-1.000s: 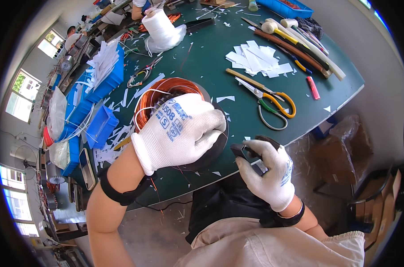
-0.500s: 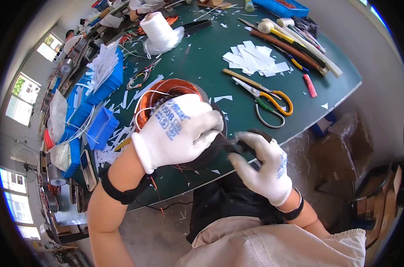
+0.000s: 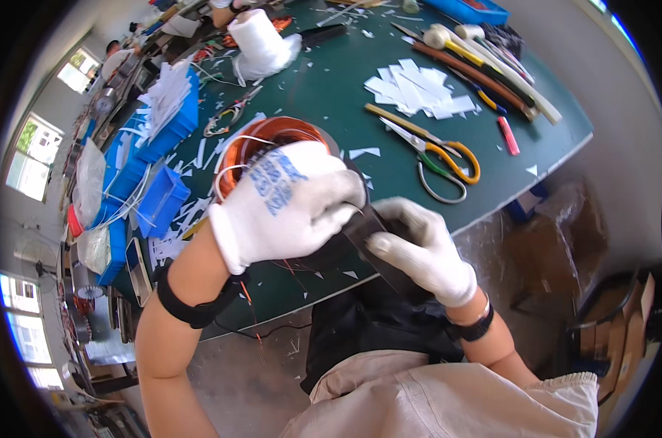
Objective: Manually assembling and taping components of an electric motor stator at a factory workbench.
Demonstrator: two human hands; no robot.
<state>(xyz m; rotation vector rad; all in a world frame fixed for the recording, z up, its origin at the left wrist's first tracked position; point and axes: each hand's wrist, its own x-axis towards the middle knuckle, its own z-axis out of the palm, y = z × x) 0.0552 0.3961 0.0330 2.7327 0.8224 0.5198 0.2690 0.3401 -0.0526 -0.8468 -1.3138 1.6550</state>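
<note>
A motor stator wound with copper wire (image 3: 312, 132) sits on the green table in front of me, white sleeving looped around its side. My left hand (image 3: 294, 201), in a white knitted glove, reaches over it with fingers pinched on a thin wire (image 3: 360, 212), of which only the tip region shows. My right hand (image 3: 422, 248), gloved too, grips a dark flat strip (image 3: 389, 271) that looks like folded sandpaper. The strip's upper end meets the wire beside my left fingertips. Both hands are above the table's near edge; the left hand hides much of the stator.
To the right lie orange-handled scissors (image 3: 447, 157), white paper slips (image 3: 411, 87), a mallet (image 3: 458, 51) and a red marker-like stick (image 3: 508, 136). A spool of white cord (image 3: 256, 40) stands farther back. Blue bins (image 3: 163, 201) line the left side. A person (image 3: 115, 62) is in the background.
My right hand has come closer to my left, turning so the dark strip shows broadly and reaches the left fingertips. My left hand stays pinched over the stator.
</note>
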